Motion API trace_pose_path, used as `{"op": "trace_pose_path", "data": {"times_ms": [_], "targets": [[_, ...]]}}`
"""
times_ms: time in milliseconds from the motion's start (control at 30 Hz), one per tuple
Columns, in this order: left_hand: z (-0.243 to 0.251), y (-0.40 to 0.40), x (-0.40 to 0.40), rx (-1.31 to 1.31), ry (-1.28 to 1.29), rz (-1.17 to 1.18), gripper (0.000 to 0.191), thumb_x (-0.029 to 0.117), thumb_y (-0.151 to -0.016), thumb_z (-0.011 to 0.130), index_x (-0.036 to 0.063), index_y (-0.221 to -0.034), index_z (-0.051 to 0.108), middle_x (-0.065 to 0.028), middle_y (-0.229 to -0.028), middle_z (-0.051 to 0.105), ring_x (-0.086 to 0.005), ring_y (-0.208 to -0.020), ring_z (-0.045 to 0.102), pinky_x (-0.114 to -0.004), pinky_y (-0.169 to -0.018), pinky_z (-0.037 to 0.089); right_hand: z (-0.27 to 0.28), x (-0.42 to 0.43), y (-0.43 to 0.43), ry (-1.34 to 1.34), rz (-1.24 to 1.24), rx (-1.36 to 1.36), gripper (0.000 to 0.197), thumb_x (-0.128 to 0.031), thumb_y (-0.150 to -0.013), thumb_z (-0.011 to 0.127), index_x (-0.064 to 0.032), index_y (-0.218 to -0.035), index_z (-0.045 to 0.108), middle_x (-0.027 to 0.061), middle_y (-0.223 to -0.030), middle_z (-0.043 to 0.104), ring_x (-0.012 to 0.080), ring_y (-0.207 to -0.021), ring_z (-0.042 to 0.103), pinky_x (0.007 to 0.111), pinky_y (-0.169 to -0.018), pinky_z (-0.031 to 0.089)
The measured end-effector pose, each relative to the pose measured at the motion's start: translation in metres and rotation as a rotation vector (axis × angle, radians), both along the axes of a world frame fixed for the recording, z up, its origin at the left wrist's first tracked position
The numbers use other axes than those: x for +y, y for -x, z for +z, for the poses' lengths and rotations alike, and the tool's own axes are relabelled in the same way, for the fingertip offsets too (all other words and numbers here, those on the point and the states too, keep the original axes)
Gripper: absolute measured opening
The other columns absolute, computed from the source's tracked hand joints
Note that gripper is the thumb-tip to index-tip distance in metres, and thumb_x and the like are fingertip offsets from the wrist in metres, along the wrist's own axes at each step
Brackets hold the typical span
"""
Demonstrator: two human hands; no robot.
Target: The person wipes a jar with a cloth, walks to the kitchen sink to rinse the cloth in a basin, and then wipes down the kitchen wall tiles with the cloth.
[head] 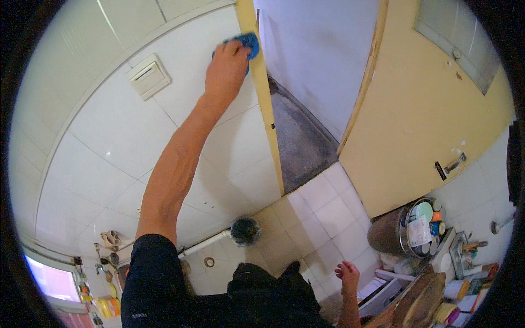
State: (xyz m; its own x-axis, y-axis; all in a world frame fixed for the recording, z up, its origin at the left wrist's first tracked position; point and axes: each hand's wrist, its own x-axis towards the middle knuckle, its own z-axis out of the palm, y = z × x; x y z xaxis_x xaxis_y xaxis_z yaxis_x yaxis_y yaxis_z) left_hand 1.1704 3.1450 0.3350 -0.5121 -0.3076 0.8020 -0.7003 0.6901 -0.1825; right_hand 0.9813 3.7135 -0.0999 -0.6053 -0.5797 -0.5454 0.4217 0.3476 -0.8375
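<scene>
My left hand (pixel 230 67) is raised at arm's length and closed on a blue cloth (pixel 251 44). The cloth lies against the top of the white tiled wall (pixel 197 45), where it meets the yellow door frame (pixel 258 78). A cream wall switch or socket plate (pixel 150 77) is to the left of that hand. My right hand (pixel 348 272) hangs low on the right, its fingers partly curled and apart, with nothing seen in it.
A yellow door (pixel 414 119) stands open at right. Near it are a brown bin (pixel 387 235) filled with containers, an open drawer (pixel 383 293) and cluttered jars (pixel 454 289). A dark-lined bucket (pixel 245 231) and white pipe (pixel 205 242) sit by the wall's foot.
</scene>
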Motion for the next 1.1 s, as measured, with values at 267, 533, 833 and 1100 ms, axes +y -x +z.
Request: {"op": "trace_pose_path", "data": {"times_ms": [267, 533, 833, 1100], "targets": [[-0.265, -0.059, 0.011, -0.531, -0.395, -0.05, 0.012, 0.01, -0.084, 0.059, 0.0008, -0.092, 0.062, -0.0132, -0.105, 0.057, -0.0313, -0.101, 0.056, -0.043, -0.082, 0.051, -0.024, 0.03, -0.011, -0.123, -0.099, -0.097, 0.031, -0.014, -0.096, 0.061, 0.0022, -0.122, 0.059, 0.0142, -0.101, 0.07, 0.0227, -0.078, 0.071, 0.031, -0.065, 0.056], [-0.371, -0.097, 0.022, -0.554, -0.605, 0.047, 0.017, 0.01, -0.082, 0.06, -0.0003, -0.093, 0.069, -0.0123, -0.108, 0.059, -0.0288, -0.107, 0.055, -0.04, -0.089, 0.051, 0.006, 0.039, -0.018, -0.151, -0.207, -0.131, 0.036, -0.017, -0.095, 0.064, 0.0017, -0.126, 0.058, 0.0127, -0.101, 0.07, 0.0231, -0.081, 0.07, 0.032, -0.066, 0.055], [-0.411, -0.093, 0.024, -0.733, -0.694, -0.028, 0.016, 0.012, -0.092, 0.055, 0.0021, -0.103, 0.061, -0.0168, -0.106, 0.059, -0.0371, -0.1, 0.06, -0.048, -0.087, 0.052, 0.011, -0.022, 0.024, -0.163, -0.192, -0.071, 0.039, -0.018, -0.094, 0.066, 0.0024, -0.126, 0.056, 0.0131, -0.102, 0.07, 0.0241, -0.08, 0.071, 0.033, -0.065, 0.055], [-0.339, -0.026, 0.042, 0.343, -0.854, 0.19, 0.01, 0.011, -0.089, 0.067, 0.0016, -0.093, 0.067, -0.0124, -0.092, 0.067, -0.022, -0.084, 0.064, -0.035, -0.069, 0.053, -0.011, -0.048, 0.084, -0.249, -0.107, -0.149, 0.037, -0.013, -0.095, 0.065, 0.0039, -0.126, 0.057, 0.0175, -0.106, 0.07, 0.0249, -0.081, 0.072, 0.032, -0.063, 0.058]]}}
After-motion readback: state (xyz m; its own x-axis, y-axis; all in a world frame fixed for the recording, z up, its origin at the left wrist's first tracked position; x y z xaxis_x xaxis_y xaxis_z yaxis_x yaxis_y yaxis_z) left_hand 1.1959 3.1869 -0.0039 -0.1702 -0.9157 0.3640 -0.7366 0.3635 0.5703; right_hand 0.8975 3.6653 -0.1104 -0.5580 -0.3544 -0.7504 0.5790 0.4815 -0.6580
